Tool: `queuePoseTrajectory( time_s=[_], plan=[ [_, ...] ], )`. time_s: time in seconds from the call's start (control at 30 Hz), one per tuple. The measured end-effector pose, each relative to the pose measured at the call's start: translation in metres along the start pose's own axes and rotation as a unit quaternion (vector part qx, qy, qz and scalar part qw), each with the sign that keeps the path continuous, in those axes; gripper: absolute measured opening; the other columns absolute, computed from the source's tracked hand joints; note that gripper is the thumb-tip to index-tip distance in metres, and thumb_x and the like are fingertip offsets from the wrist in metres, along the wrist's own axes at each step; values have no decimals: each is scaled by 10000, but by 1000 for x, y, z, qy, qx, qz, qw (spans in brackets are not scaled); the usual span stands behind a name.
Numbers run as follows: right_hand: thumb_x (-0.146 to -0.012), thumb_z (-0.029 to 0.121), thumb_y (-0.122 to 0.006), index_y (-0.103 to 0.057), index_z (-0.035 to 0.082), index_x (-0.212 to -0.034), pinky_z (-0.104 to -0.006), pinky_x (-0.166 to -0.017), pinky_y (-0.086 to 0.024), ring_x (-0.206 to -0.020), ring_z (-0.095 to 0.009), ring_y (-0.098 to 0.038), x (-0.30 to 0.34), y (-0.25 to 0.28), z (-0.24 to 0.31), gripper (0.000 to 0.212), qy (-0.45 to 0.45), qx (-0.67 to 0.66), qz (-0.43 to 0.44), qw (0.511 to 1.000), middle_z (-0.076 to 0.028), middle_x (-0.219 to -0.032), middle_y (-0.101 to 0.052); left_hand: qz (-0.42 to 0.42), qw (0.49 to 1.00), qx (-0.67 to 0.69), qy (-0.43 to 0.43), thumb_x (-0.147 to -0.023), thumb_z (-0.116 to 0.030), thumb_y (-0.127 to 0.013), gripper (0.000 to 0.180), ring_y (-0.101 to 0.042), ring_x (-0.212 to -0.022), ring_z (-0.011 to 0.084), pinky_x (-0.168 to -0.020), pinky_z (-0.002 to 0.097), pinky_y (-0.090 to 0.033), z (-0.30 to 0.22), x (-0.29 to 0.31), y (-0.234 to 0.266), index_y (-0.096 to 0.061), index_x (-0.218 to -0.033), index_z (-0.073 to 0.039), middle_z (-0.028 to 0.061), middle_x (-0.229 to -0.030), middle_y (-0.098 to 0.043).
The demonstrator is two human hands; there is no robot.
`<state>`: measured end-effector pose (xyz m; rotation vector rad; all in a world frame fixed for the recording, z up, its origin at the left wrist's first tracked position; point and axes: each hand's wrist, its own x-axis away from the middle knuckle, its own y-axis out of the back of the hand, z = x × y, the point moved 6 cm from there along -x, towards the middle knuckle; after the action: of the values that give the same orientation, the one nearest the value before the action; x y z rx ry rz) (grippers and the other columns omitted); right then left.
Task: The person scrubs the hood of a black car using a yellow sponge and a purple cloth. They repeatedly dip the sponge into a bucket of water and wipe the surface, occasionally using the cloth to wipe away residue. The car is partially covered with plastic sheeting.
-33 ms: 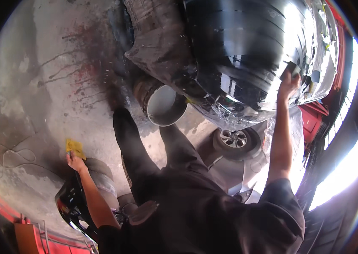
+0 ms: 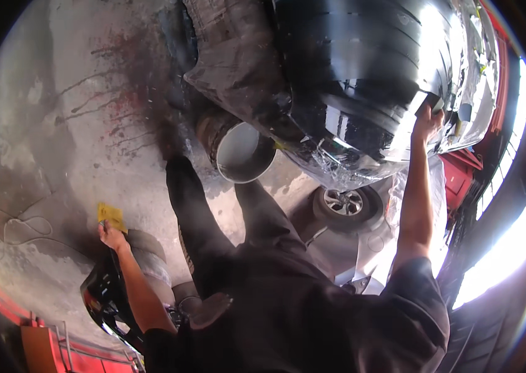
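Note:
A glossy black car body panel [image 2: 362, 68] curves across the upper right, with bright reflections along it. Against its right part my right hand [image 2: 427, 123] is closed on a small dark flat block [image 2: 428, 103], possibly a sanding block; its exact kind is unclear. The right arm reaches well forward. Out to the left, low over the floor, my left hand [image 2: 112, 237] pinches a thin yellow sheet [image 2: 111, 217], which could be cloth or paper. The fingers cover the sheet's lower edge.
A round bucket [image 2: 219, 147] stands on the concrete floor [image 2: 76, 149] ahead of my feet. Crumpled masking sheet [image 2: 238, 68] borders the panel's left side. A wheel [image 2: 345, 204] lies below the panel. Black glossy parts [image 2: 102, 298] and a looped cord [image 2: 23, 229] are at left.
My right hand and the dark block have shifted very slightly on the panel, and the block's angle differs a little. My left hand with the yellow sheet stays nearly in place.

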<state>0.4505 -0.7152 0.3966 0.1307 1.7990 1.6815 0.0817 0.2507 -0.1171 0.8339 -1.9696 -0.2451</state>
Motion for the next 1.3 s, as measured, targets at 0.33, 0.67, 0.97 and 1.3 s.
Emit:
queuePoseTrajectory(
  time_s=[0.33,0.67,0.97,1.3],
  plan=[
    [-811,27,-757,-602,62,-1540,-530,-926,-485,-1092,-392,-578,237,-108,314,746,348,-47,74,933,-177,-1226,-604,74,995,47,39,-1147,-246,-665,338,-706,-1099,195,-896,381,-574,-22,35,-55,-669,-1397,-18,97,-1279,-750],
    [-997,241,-785,-639,-74,-1410,-596,-1057,-496,-1169,-493,-611,69,-64,258,540,267,12,-56,962,-247,-1179,-711,173,963,206,-28,-1138,-260,-732,337,-679,-1080,153,-963,337,-541,-128,93,-120,-698,-1343,5,57,-1229,-747],
    [-823,55,-760,-645,100,-1505,-527,-852,-468,-1005,-367,-576,237,-136,349,692,410,-13,132,902,-135,-1099,-566,222,950,216,-43,-1133,-277,-742,315,-678,-1066,128,-936,318,-541,-141,106,-173,-724,-1306,-15,41,-1201,-752],
    [-941,133,-851,-615,-14,-1543,-436,-1039,-581,-1188,-427,-723,357,-121,389,663,156,-322,396,846,-248,-1310,-719,450,813,361,73,-1126,-227,-723,432,-718,-1249,195,-1057,367,-584,-228,234,-277,-640,-1481,4,103,-1402,-730]
  ],
)
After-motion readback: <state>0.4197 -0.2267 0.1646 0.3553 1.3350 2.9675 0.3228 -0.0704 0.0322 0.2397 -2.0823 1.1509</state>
